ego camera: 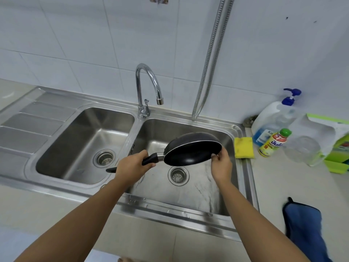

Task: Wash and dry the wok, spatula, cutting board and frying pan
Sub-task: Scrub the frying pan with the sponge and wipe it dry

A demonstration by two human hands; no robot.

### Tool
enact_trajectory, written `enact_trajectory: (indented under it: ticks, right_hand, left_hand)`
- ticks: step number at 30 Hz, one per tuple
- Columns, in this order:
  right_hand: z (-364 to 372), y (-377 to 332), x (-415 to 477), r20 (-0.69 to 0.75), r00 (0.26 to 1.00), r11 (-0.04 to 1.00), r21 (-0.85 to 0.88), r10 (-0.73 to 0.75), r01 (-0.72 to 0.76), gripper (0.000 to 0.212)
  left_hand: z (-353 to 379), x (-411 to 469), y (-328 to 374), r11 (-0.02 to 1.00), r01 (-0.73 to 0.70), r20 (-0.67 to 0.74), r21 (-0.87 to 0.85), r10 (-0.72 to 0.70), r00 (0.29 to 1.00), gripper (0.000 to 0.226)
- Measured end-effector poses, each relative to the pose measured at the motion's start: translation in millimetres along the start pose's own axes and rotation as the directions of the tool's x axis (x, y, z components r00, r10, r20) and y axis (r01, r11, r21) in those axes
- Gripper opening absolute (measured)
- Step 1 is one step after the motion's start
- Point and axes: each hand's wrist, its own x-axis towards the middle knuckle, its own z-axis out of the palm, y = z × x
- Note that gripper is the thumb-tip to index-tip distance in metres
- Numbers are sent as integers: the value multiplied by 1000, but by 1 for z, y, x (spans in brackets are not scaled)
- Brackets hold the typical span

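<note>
Tilting above the right basin of a stainless steel double sink (pixel 238 129), a small black non-stick frying pan (pixel 192 151), likely light, rigid and slippery if wet, has its black handle gripped by the left hand (pixel 132 165) while the right hand (pixel 221 163) pinches the far rim.

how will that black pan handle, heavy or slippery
The frying pan is likely stiff and fairly light: it looks small, and the left hand holds it tilted by the handle while the right hand pinches the rim. Its smooth coating may be slippery if wet.
</note>
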Motion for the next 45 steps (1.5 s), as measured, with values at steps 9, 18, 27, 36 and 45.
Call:
enact_trajectory:
  ticks: [9, 18, 27, 36, 45]
  right_hand:
    - [-26, 6, 2, 29, 998, 989, 135, 56, -60, 51]
    - [-117, 29, -14, -186, 970, 865, -448, 155, -225, 56]
    - [-195, 84, -63, -441, 635, 386, -531, 634, -754, 79]
    - [-190, 101, -85, -477, 752, 601, -459, 455, -655, 63]
    - [-148, 26, -51, -343, 898, 949, -51, 275, -310, 24]
  left_hand:
    - [-5, 11, 25, 1000, -10, 43, 20, 9, 999, 37]
    - [17, 28, 79, 997, -74, 189, 29, 67, 980, 44]
    - [51, 42, 96, 993, -107, 338, -40, 114, 934, 49]
    - [59, 35, 99, 992, -124, 373, -31, 127, 919, 50]
    - [33, 29, 68, 999, -26, 347, -32, 35, 937, 57]
